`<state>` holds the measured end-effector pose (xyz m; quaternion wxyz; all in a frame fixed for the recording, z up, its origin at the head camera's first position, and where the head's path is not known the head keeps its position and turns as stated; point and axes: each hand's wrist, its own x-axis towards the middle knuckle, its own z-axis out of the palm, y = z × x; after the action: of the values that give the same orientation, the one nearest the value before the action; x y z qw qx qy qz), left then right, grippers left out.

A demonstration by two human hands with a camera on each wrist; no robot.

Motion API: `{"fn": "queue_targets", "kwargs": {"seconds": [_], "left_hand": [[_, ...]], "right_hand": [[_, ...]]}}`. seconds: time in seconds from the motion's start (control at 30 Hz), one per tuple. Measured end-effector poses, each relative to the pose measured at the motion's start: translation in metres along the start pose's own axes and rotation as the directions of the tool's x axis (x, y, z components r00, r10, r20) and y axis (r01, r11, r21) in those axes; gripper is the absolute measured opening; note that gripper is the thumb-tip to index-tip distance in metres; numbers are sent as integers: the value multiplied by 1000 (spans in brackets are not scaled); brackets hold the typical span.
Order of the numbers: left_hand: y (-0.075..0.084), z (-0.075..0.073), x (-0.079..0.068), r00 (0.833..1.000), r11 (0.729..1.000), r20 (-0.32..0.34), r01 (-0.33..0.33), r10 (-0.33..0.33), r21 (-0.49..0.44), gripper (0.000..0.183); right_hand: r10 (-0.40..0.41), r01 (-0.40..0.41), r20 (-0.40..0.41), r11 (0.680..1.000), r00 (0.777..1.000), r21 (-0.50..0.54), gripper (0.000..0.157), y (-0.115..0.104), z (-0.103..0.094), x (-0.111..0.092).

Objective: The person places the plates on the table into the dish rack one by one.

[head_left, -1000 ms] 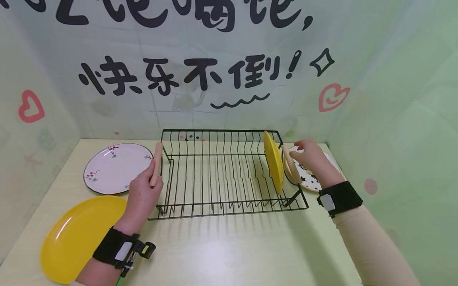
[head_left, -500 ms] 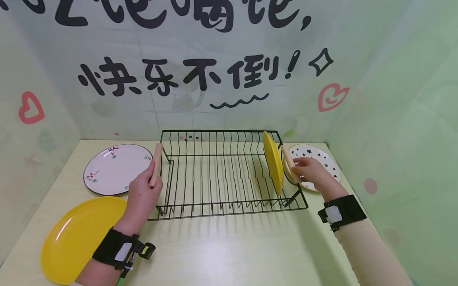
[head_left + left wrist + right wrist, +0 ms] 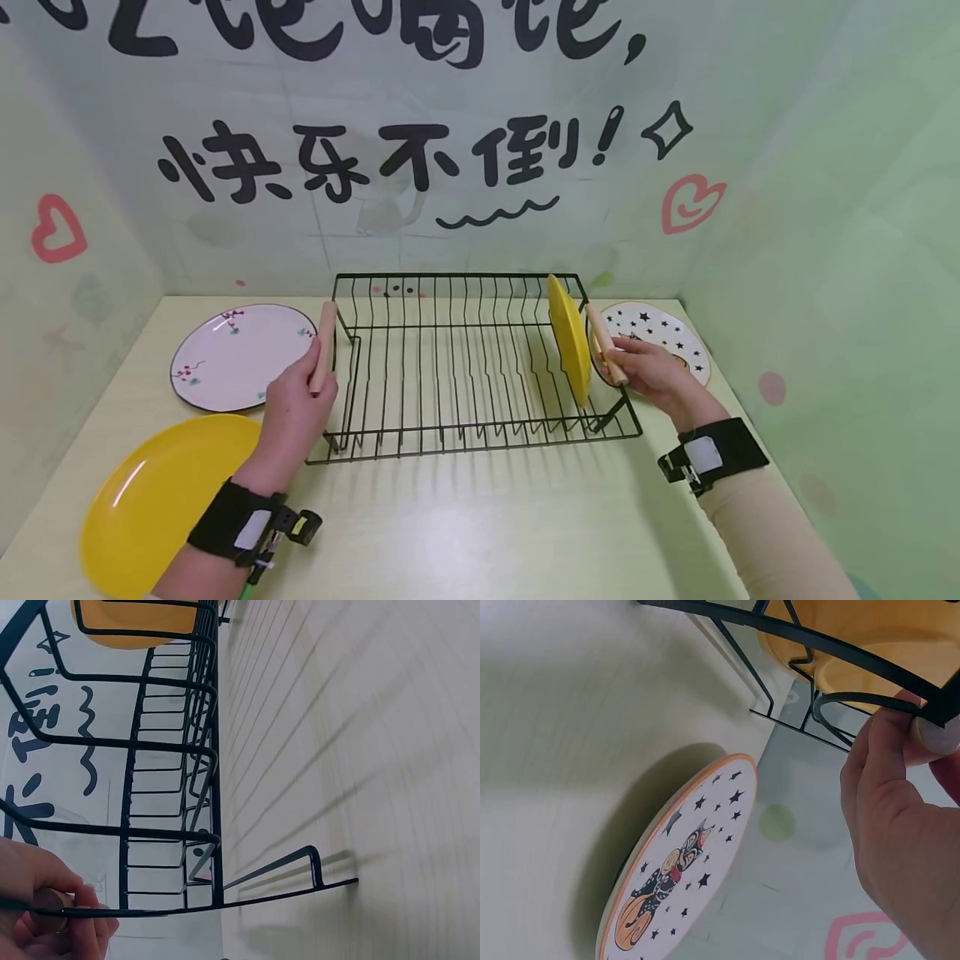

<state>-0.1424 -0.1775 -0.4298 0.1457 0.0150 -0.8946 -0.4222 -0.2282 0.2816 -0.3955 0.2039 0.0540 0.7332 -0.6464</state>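
A black wire dish rack [image 3: 450, 432] with a wooden handle at each end stands on the table. My left hand [image 3: 296, 408] grips the left wooden handle [image 3: 324, 346]; in the left wrist view its fingers [image 3: 86, 922] curl round it. On the other side, my right hand [image 3: 652, 373] holds the right wooden handle [image 3: 606, 343], and the right wrist view shows its fingers [image 3: 881, 754] wrapped about that handle. A yellow plate [image 3: 570, 342] stands on edge in the rack's right end, close to the right handle.
A white plate with flower sprigs [image 3: 240, 354] lies left of the rack. Nearer me is a large yellow plate [image 3: 165, 492], partly behind my left arm. A star-patterned plate [image 3: 678, 337] lies at the right. A printed backdrop [image 3: 450, 242] rises behind the table [image 3: 480, 533].
My right hand has come down from above the right handle and taken hold of it. The left hand keeps its grip. Rack and plates stay in place, with a slight shift of the head view.
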Motion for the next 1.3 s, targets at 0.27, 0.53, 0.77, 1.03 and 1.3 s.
{"fn": "queue_targets", "kwargs": {"seconds": [0.27, 0.53, 0.77, 1.03, 1.3], "left_hand": [[0, -5, 0, 1000, 1000, 17, 1, -1, 13, 57], [-7, -15, -3, 986, 998, 159, 55, -49, -31, 70], [-7, -29, -13, 981, 999, 193, 20, -13, -33, 66], [-28, -53, -34, 982, 995, 177, 45, -59, 86, 67], [-72, -93, -48, 934, 938, 277, 130, -225, 322, 86]], "right_hand": [[-33, 33, -6, 997, 999, 71, 54, 1, 4, -1], [-36, 37, -13, 996, 999, 87, 53, 3, 8, 1], [-25, 27, -28, 997, 999, 78, 53, 2, 9, 1], [-29, 31, -31, 998, 999, 63, 53, 3, 9, 1], [-31, 33, -31, 997, 999, 65, 52, 4, 8, 1]]}}
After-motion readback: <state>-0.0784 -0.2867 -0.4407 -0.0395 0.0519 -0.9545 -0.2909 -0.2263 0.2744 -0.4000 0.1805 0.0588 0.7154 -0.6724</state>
